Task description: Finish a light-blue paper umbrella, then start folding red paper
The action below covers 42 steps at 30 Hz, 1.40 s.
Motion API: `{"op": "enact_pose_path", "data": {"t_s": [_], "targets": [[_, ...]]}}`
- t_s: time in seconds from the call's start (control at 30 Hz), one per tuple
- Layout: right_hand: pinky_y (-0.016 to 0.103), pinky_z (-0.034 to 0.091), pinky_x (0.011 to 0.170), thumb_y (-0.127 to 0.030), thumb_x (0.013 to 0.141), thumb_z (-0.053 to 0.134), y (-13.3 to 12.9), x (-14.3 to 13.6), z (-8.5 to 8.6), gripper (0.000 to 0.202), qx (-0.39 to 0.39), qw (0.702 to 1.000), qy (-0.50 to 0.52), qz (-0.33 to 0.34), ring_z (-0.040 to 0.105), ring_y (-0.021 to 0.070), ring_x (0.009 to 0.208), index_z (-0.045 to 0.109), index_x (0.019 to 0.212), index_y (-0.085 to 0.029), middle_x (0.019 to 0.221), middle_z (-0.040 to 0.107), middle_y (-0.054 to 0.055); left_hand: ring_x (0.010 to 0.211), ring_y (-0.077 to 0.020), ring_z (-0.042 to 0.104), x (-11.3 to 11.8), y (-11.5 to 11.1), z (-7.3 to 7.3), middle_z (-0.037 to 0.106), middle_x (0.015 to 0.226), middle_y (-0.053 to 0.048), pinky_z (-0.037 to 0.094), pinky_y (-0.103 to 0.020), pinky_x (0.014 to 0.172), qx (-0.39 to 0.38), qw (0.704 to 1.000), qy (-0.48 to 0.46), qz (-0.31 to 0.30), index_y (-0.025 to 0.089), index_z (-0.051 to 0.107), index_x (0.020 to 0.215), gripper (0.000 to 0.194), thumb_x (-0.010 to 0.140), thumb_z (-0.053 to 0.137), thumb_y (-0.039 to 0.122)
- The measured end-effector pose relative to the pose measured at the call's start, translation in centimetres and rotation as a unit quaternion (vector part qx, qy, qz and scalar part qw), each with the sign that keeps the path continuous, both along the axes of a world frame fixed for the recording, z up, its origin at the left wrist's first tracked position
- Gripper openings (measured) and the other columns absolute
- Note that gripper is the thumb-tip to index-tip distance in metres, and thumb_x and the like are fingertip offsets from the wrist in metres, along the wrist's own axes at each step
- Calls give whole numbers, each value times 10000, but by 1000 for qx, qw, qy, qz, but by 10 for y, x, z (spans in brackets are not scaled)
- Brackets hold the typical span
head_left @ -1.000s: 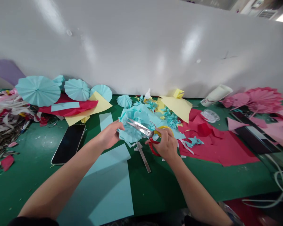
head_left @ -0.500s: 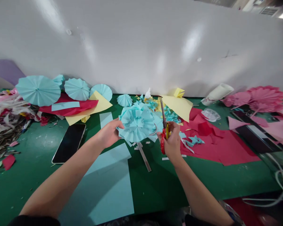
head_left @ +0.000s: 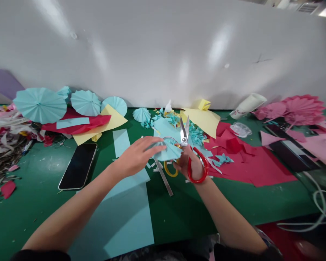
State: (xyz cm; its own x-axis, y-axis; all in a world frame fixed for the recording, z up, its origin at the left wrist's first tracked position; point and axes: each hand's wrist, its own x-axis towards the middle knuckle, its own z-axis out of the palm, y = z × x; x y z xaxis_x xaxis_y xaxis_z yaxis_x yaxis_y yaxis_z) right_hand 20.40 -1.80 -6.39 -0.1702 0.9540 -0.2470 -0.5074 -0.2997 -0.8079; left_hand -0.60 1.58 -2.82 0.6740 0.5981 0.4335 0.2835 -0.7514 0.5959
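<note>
My left hand (head_left: 134, 156) grips a light-blue pleated paper rosette (head_left: 167, 153), fingers over its left side, thumb hidden. The rosette is tilted so that its layers face away from me. Closed on a pair of scissors (head_left: 184, 137), my right hand (head_left: 193, 166) is at the rosette's right edge. The blades are parted and point up and away; a red loop lies round the hand and a yellow loop hangs under the rosette. Below lies a narrow clear strip (head_left: 164, 177) among small white scraps. Large light-blue paper sheets (head_left: 125, 217) lie under my left forearm.
A phone (head_left: 78, 166) lies at left. Several blue pleated discs (head_left: 39, 104) lean against the pale back wall (head_left: 152, 54). Blue scraps (head_left: 197, 133), yellow paper (head_left: 203, 119) and red paper (head_left: 260, 168) spread rightward. Beyond are a white roll (head_left: 248, 106), pink fans (head_left: 304, 108) and a white cable (head_left: 322, 203).
The rosette has tipped from facing me to nearly edge-on. The scissors have turned in my right hand, their blades now visibly parted and nearer the rosette. My left hand has shifted right.
</note>
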Motion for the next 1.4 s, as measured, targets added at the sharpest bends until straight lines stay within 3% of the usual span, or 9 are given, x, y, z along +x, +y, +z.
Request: {"op": "enact_pose_path", "data": {"t_s": [0.2, 0.33, 0.47, 0.6, 0.7, 0.83, 1.03, 1.27, 1.4], "targets": [[159, 390, 387, -229, 583, 714, 3, -1, 0, 354, -58, 996, 13, -73, 509, 71, 535, 506, 869, -227, 660, 512, -65, 1217, -217, 444, 3, -6, 9, 629, 1125, -49, 117, -414, 1088, -216, 974, -59, -23, 277, 663, 909, 279, 736, 592, 70], [160, 411, 409, -211, 562, 716, 1, -4, 1, 425, -15, 994, -9, -111, 489, 58, 490, 479, 912, -248, 586, 467, -102, 1291, -218, 324, 5, -1, -1, 533, 1254, -45, 158, -381, 1082, -189, 963, -167, 92, 261, 615, 1027, 448, 670, 560, -4], [169, 422, 422, -225, 545, 721, 2, -6, -2, 457, 18, 988, -9, -152, 501, 59, 494, 460, 919, -256, 592, 470, -106, 1127, -215, 484, 12, 9, -15, 539, 1174, -62, 415, -322, 892, -403, 830, -320, 217, 213, 534, 1055, 378, 690, 582, 125], [179, 439, 437, -232, 538, 726, 5, -7, -8, 474, 21, 983, -27, -182, 517, 64, 520, 460, 930, -248, 639, 494, -95, 683, -200, 599, 21, 8, -23, 584, 724, -42, 482, -299, 566, -600, 703, -344, 166, 166, 555, 848, 352, 739, 537, 500], [195, 455, 447, -252, 578, 704, 4, -8, -14, 444, 35, 983, -73, -163, 531, 74, 542, 467, 953, -243, 682, 504, -80, 649, -152, 595, 25, 1, -28, 597, 736, 0, 475, -248, 542, -665, 625, -388, 128, 198, 552, 866, 304, 667, 676, 392], [236, 490, 491, -282, 631, 678, 0, -9, -19, 443, 66, 985, -117, -112, 559, 100, 603, 447, 1008, -252, 779, 537, -57, 662, -122, 607, 29, -4, -29, 630, 816, 23, 485, -228, 564, -652, 597, -423, 199, 213, 528, 852, 318, 610, 727, 157], [241, 478, 490, -330, 683, 662, -3, -9, -20, 427, 102, 969, -193, -113, 529, 98, 576, 413, 1023, -263, 750, 483, -59, 661, -132, 619, 31, 0, -24, 644, 820, -18, 501, -238, 580, -652, 592, -419, 221, 167, 569, 850, 248, 648, 703, 212], [333, 514, 669, -386, 663, 686, -2, 6, -14, 529, 248, 844, -436, -188, 557, 144, 708, 354, 1053, -253, 828, 498, -11, 695, -148, 617, 23, 5, -22, 627, 894, -48, 505, -262, 577, -626, 607, -414, 260, 175, 519, 970, 453, 589, 762, 209], [398, 518, 741, -455, 658, 685, -2, 12, -18, 714, 398, 688, -578, -186, 561, 238, 927, 286, 1199, -217, 1064, 477, 118, 712, -168, 623, 19, 7, -18, 625, 944, -73, 497, -260, 568, -622, 611, -403, 277, 190, 457, 1137, 676, 553, 795, 242]]}}
